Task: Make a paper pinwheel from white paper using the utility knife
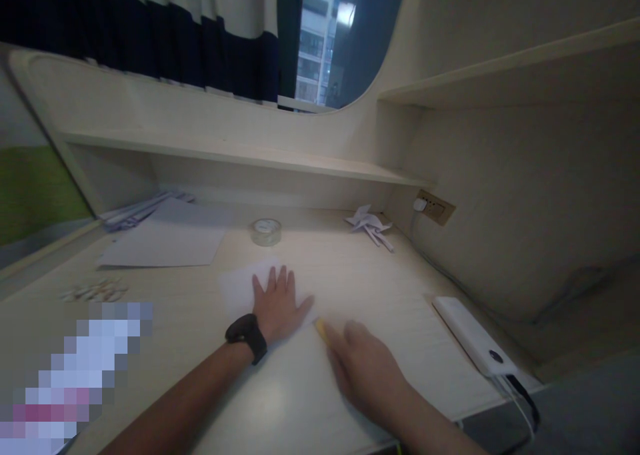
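My left hand lies flat with fingers spread on a white sheet of paper in the middle of the pale desk. A black band sits on that wrist. My right hand is just to the right, slightly blurred, its fingers closed around a small yellow object whose tip touches the desk beside the left thumb. What the yellow object is cannot be made out.
A tape roll stands behind the paper. A larger sheet and stacked papers lie far left, folded paper shapes far right near a wall socket. A white power bank with cables rests at the right edge.
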`<state>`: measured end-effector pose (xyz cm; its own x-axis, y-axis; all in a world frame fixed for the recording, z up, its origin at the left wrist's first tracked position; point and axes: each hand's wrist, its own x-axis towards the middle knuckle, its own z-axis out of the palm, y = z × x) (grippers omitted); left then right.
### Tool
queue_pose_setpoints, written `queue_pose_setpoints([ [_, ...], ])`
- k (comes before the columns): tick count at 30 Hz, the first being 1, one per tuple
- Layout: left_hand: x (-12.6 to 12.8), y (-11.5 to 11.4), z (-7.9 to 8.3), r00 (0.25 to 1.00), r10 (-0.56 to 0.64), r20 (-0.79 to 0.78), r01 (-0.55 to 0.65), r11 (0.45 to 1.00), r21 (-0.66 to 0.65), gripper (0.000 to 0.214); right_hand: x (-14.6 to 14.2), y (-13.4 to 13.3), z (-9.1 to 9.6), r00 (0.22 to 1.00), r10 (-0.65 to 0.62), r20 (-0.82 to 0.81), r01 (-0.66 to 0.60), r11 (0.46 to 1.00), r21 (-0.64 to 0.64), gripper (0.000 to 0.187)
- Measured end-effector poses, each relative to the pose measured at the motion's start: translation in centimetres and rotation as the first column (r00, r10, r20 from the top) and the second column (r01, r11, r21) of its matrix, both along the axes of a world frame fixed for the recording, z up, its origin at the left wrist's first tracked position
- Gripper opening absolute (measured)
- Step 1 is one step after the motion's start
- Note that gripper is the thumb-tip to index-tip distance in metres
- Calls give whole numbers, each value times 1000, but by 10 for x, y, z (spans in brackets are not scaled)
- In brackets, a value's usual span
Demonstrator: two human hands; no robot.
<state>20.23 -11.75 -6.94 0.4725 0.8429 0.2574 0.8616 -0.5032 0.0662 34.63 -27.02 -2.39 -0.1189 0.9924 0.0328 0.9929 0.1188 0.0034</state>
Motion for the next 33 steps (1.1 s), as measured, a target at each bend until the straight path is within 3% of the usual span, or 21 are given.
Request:
queue_pose_setpoints([
  [16,-1,-1,-1,1000,-15,7,15,1000,-2,79,-3,2,7,999,-25,45,27,999,-39,46],
  [33,-6,-1,0,998,-68,0,68,998,-3,79,14,-1,3,998,48,34,-49,999,17,46],
])
